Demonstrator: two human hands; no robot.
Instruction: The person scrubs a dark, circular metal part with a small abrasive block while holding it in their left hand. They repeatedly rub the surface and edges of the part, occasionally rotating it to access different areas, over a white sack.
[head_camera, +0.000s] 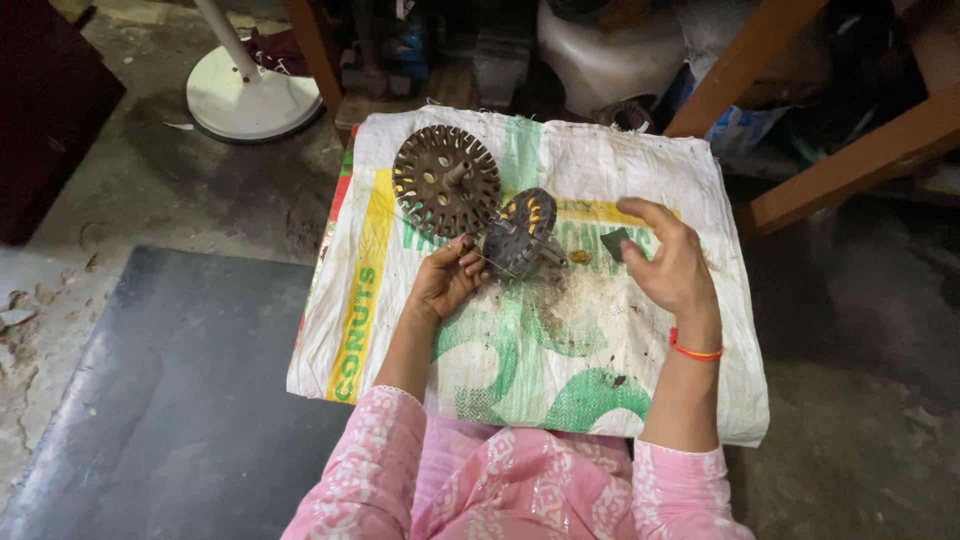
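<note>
left hand (447, 280) pinching wire (487, 260) | stator (522, 233) between hands | right hand (668, 262) open, holding dark piece (614, 241)

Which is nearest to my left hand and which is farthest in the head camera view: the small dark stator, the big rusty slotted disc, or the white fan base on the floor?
1. The small dark stator, just right of the left hand, at its fingers.
2. The big rusty slotted disc, lying on the sack above the hand.
3. The white fan base, on the floor at upper left, off the sack.
</note>
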